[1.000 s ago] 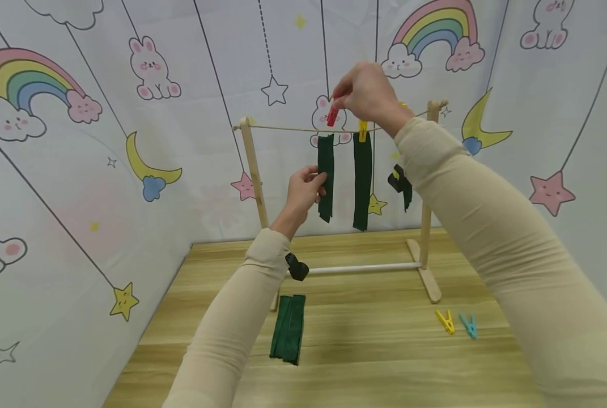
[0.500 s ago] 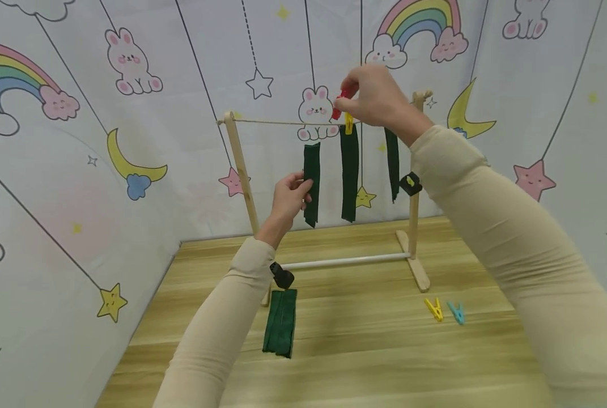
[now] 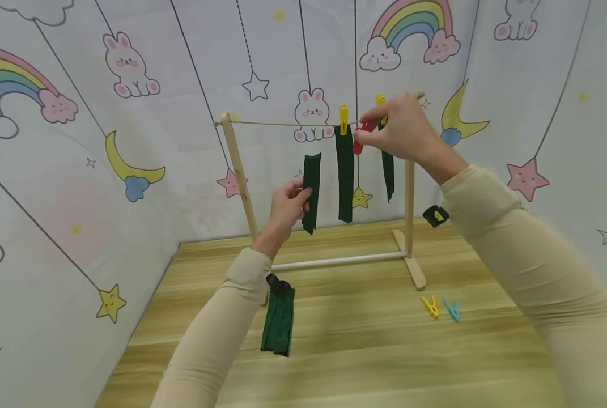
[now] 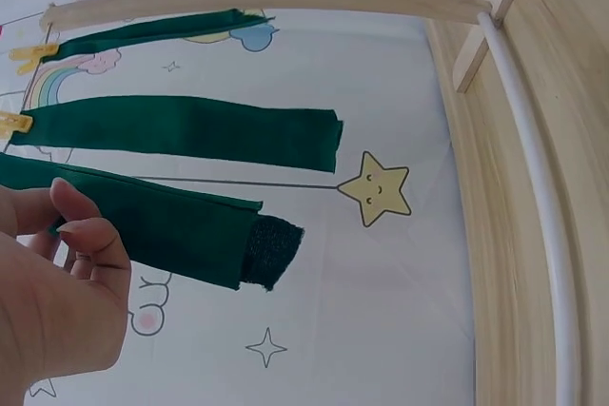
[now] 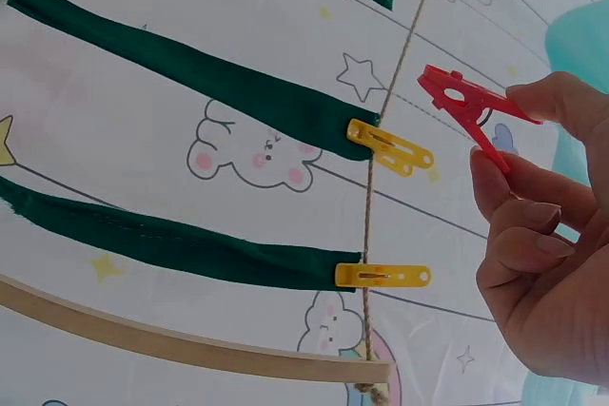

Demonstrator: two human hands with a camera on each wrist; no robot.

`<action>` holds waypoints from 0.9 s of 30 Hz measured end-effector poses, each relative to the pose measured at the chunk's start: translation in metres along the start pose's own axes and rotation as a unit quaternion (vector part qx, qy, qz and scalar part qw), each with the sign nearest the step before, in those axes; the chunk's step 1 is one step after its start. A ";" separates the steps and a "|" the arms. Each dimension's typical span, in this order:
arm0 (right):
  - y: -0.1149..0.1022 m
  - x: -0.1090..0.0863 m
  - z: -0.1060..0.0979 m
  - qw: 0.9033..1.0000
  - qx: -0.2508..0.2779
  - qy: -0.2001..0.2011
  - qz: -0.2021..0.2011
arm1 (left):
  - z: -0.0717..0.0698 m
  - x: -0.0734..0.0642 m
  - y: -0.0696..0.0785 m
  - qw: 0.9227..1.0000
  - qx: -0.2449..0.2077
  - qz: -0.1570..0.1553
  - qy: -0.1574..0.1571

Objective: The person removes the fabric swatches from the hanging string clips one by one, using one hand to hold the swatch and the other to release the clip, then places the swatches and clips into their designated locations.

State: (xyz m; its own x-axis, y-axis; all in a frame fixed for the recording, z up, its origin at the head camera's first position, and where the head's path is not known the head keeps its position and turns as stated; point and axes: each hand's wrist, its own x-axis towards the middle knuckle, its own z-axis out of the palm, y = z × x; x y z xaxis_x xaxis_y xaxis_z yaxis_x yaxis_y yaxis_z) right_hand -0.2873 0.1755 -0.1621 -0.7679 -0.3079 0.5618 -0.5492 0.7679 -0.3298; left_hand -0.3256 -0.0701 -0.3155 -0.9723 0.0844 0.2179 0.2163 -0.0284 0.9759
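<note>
My left hand [image 3: 288,211] pinches a dark green cloth strip [image 3: 311,190] by its side, left of the hanging ones. The strip's top edge is below the rope line [image 3: 272,123] and apart from it. In my right hand [image 3: 402,129] a red clothespin [image 5: 461,102] is pinched by its handles between thumb and fingers, in front of the line. Two green strips hang on the rope, one [image 5: 209,73] under a yellow clothespin [image 5: 388,145], the other [image 5: 171,240] under a second yellow clothespin [image 5: 381,276].
A wooden rack with left post [image 3: 239,170], right post [image 3: 409,209] and a white crossbar [image 3: 344,260] stands on the wood-grain table [image 3: 364,351]. Folded green strips [image 3: 279,326] lie at front left. A yellow clothespin [image 3: 429,306] and a blue one [image 3: 452,309] lie at right.
My right hand with the red clothespin has moved right and down, past the first yellow clothespin. The left hand has lowered its strip away from the rope. The head view has shifted slightly.
</note>
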 end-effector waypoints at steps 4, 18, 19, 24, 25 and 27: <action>0.009 -0.011 0.008 1.000 0.002 -0.017 0.014 | 0.002 -0.008 -0.007 1.000 0.000 -0.006 -0.005; 0.041 -0.046 0.043 0.994 0.030 -0.095 0.048 | 0.008 -0.027 -0.029 0.999 -0.004 -0.032 -0.009; 0.043 -0.049 0.046 0.993 0.034 -0.102 0.053 | 0.008 -0.028 -0.031 0.999 -0.001 -0.034 -0.008; 0.056 -0.059 0.064 0.984 0.054 -0.146 0.084 | 0.003 -0.034 -0.043 0.999 0.009 -0.040 0.004; 0.058 -0.060 0.068 0.983 0.057 -0.153 0.087 | 0.002 -0.035 -0.046 0.999 0.014 -0.040 0.007; 0.063 -0.064 0.076 0.980 0.060 -0.165 0.089 | 0.000 -0.038 -0.050 0.999 0.027 -0.039 0.011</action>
State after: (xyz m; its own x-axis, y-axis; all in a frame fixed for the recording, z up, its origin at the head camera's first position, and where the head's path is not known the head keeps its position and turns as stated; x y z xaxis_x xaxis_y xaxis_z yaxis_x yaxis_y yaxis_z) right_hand -0.2979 0.2008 -0.2769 -0.9090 -0.3560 0.2170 -0.4167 0.7604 -0.4981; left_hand -0.2998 -0.0718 -0.3730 -0.9880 0.0626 0.1414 0.1436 0.0319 0.9891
